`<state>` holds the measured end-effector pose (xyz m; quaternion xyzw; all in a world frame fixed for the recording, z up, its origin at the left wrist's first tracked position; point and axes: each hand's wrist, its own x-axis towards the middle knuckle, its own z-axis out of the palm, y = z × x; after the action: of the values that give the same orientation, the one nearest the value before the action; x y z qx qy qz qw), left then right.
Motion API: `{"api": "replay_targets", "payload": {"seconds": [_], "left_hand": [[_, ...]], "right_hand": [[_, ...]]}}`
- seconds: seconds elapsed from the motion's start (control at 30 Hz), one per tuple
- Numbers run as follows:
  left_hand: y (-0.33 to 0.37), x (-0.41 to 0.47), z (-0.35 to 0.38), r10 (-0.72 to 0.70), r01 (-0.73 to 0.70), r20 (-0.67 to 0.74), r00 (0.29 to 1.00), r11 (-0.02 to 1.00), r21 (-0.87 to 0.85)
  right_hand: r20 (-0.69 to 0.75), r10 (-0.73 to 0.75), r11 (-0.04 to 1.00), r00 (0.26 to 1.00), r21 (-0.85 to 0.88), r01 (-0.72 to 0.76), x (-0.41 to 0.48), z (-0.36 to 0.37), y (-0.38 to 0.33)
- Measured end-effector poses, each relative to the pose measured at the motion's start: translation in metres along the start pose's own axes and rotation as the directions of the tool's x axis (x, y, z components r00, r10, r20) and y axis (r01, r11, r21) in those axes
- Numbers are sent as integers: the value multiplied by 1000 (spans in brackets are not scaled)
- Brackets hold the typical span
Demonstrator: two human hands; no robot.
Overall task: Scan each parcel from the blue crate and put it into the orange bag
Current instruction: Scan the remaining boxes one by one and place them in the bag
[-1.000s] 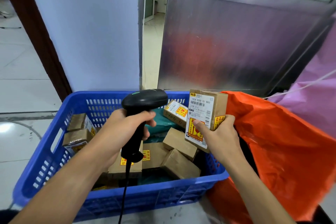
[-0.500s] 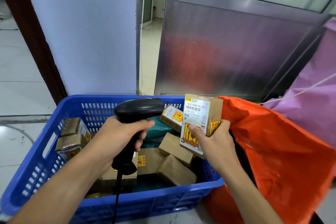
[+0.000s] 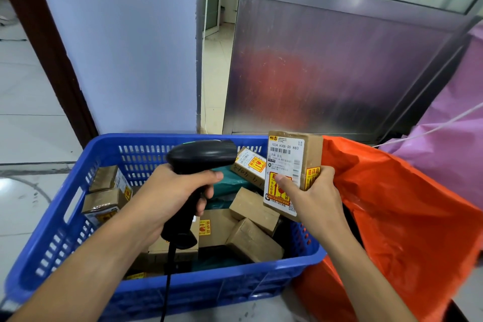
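right hand [image 3: 317,198] holds parcel [image 3: 286,165] between scanner [image 3: 201,155], orange bag [image 3: 392,204].

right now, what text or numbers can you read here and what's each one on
"102A H306-00 883": white label on the held parcel.
"易碎品": yellow sticker on its side.
"小心": red-and-yellow sticker on its front; the rest is blurred.
"易碎品": sticker on a parcel in the crate.
Label small print, and handwriting on the back parcel: too small or blurred.
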<state>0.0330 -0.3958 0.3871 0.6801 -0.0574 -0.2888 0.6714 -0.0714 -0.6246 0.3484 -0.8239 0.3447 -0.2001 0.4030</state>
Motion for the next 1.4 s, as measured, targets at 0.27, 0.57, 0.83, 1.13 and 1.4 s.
{"api": "replay_targets", "payload": {"seconds": [0.27, 0.57, 0.83, 1.13, 1.4], "left_hand": [[-1, 0, 3, 14, -14, -33, 999, 1000, 8], [-17, 2, 24, -56, 57, 43, 998, 998, -23], [-25, 2, 32, -59, 61, 58, 997, 998, -31], [-28, 5, 51, -65, 67, 83, 994, 998, -19], [-40, 26, 61, -75, 76, 91, 993, 997, -4]], "right_hand": [[-21, -28, 996, 999, 85, 30, 14, -28, -2], [-12, 171, 914, 985, 376, -154, 41, -83, 6], [36, 318, 944, 947, 84, -320, 65, -109, 70], [84, 553, 831, 829, 21, -556, 72, -114, 166], [156, 665, 745, 731, -62, -664, 36, -60, 296]]}}
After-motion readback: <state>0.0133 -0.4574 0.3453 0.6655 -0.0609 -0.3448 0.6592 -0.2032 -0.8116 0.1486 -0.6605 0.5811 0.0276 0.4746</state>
